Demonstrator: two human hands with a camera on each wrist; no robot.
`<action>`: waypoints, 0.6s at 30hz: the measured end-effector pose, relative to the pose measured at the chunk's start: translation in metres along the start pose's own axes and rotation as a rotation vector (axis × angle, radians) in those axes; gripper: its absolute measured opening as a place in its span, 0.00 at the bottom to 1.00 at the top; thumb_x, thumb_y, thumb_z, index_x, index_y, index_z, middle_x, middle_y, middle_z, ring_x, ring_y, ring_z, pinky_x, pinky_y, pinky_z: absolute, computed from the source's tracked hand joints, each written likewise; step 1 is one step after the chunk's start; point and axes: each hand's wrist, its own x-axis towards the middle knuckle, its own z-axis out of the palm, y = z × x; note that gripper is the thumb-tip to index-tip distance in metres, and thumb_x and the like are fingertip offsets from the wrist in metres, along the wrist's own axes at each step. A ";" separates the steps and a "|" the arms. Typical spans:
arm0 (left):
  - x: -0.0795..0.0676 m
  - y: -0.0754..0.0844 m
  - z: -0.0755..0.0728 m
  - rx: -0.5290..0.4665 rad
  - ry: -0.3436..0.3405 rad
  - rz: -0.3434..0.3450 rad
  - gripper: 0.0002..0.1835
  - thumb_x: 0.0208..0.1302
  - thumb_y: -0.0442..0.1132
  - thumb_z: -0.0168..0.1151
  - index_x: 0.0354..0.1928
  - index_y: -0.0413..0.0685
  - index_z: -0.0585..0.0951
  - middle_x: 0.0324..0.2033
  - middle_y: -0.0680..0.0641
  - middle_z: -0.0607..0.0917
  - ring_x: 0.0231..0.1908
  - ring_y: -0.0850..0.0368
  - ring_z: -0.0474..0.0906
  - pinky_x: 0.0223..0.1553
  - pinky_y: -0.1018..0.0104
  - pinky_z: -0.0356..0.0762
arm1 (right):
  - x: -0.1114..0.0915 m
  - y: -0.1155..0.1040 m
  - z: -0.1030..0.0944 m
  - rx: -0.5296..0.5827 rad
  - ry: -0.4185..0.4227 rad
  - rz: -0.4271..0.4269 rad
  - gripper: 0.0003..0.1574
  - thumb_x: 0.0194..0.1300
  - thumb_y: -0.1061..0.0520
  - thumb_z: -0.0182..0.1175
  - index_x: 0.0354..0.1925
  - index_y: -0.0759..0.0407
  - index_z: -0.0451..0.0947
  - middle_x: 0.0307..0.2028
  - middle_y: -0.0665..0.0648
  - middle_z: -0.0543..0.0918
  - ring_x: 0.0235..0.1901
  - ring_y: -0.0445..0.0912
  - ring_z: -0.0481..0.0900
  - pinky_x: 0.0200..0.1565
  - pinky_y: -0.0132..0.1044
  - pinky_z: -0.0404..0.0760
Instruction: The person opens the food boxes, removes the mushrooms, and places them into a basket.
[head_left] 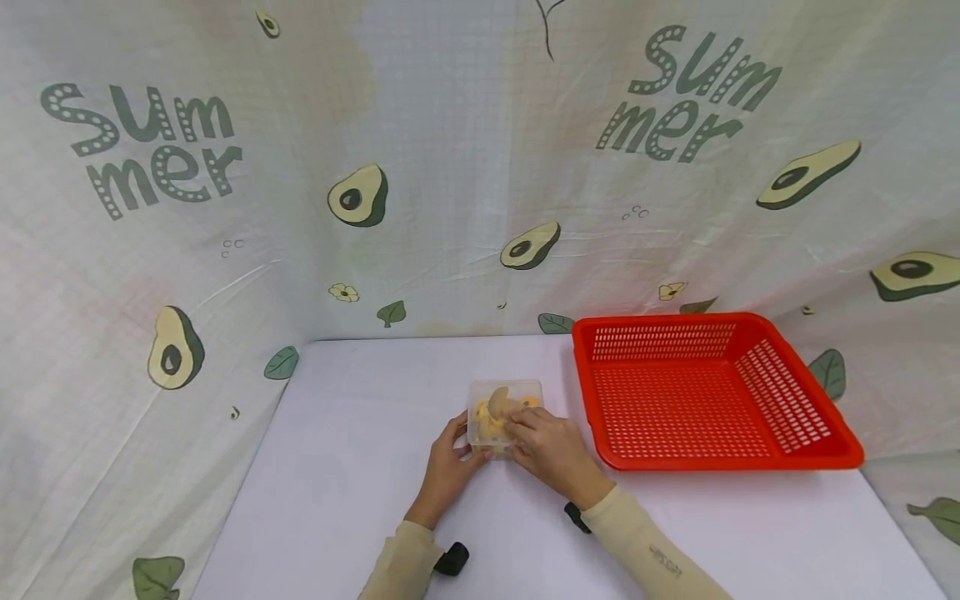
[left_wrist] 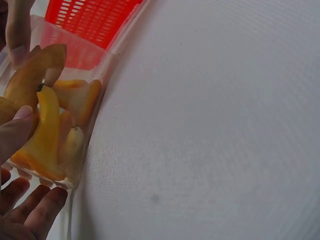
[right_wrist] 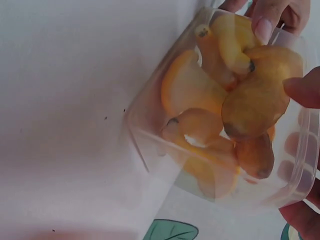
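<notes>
A clear plastic box (head_left: 472, 392) on the white table contains several yellow and orange curved pieces; a dark-tipped yellow one (left_wrist: 49, 107) looks like a small banana. Partly above them lies a tan, smooth, curved piece (right_wrist: 260, 95), whose exact kind I cannot tell. My left hand (head_left: 447, 467) grips the box from the left, fingers outside the wall and thumb over the contents. From the right, my right hand (head_left: 551, 450) reaches over the rim and holds the tan piece at its edge. Part of that grip is hidden.
A red slotted basket (head_left: 720, 462) stands to the right of the box, close to my right hand. Behind and beside the table (head_left: 337, 417) hangs a white curtain (head_left: 450, 150) printed with avocados, leaves and lettering. A dark wrist device (head_left: 452, 559) is on my left sleeve.
</notes>
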 end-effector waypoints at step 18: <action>0.000 -0.002 0.001 -0.009 0.023 0.018 0.39 0.59 0.27 0.78 0.71 0.34 0.71 0.66 0.29 0.76 0.65 0.28 0.76 0.55 0.58 0.89 | 0.003 -0.004 -0.002 -0.103 -0.034 -0.076 0.26 0.49 0.45 0.86 0.44 0.52 0.90 0.48 0.53 0.90 0.44 0.48 0.89 0.40 0.38 0.92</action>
